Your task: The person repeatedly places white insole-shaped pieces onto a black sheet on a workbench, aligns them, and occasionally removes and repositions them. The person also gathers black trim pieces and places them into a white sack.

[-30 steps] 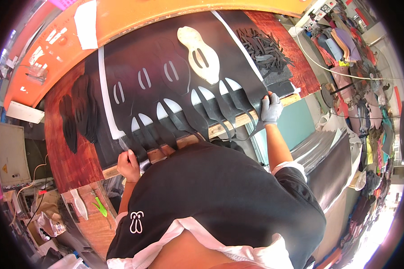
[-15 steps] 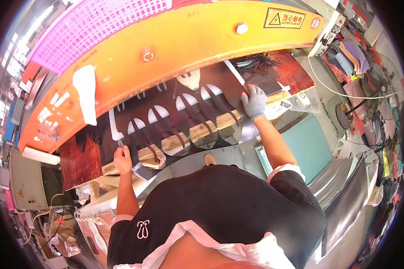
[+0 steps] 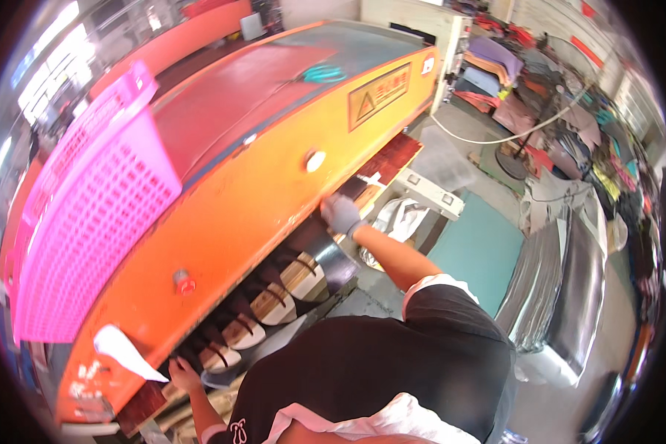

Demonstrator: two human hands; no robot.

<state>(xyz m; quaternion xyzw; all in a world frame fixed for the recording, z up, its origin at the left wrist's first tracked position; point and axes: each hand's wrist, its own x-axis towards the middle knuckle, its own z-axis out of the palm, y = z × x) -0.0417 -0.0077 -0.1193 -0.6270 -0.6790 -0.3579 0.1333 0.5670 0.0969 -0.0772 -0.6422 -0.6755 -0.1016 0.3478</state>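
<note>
A black sheet [image 3: 324, 251] with a row of rounded cut-outs lies along the front of an orange press beam [image 3: 251, 214]. Pale wood shows through the openings, and the beam hides the sheet's far part. Bare and closed, my left hand [image 3: 186, 376] pinches at the sheet's left end, its fingertips partly lost in shadow. My right hand [image 3: 340, 214], in a grey glove, is at the other end against the beam's lower edge. Its fingers are curled, and what they grip is hidden.
On the beam's left hangs a pink perforated basket [image 3: 96, 244]; a white paper piece [image 3: 126, 354] sticks to its front. Teal scissors [image 3: 323, 73] lie on top. A green board [image 3: 477, 240] and stacked dark sheets [image 3: 533, 281] stand to my right, scrap material [image 3: 555, 118] beyond.
My view has swung, so the beam now slants and its top shows. Both hands are now close against the beam, which covers more of the black sheet.
</note>
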